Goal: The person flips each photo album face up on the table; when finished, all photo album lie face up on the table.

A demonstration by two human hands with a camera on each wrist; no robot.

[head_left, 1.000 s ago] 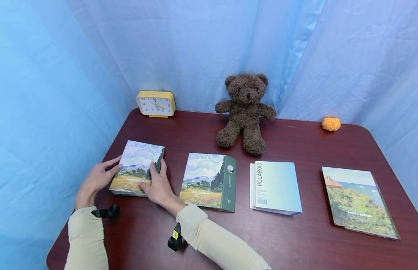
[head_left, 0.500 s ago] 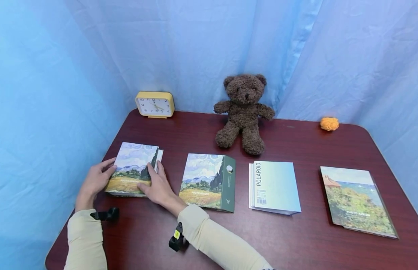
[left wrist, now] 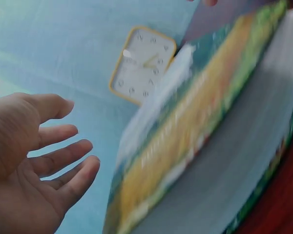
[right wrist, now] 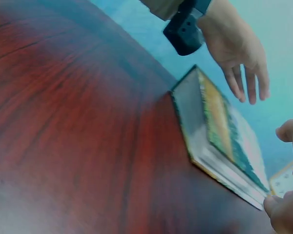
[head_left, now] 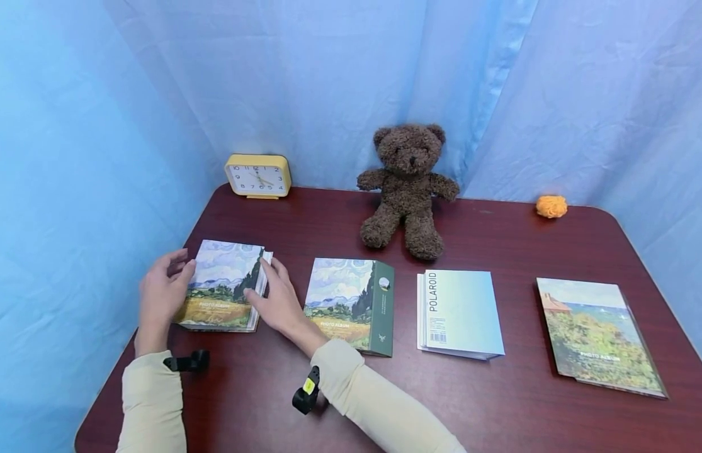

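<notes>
looks like a thick photo album [head_left: 219, 286], closed, lying flat, painted cover up, at the left of the dark red table [head_left: 243, 402]. bears a swirling pale sky at the far end, blue hills, a dark tree on the right, golden field and pale lettering nearer. bares white page edges along the right side.

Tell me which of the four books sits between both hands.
The leftmost book in the head view, nearest the yellow clock. The other three books lie farther right, beyond the right hand.
</notes>
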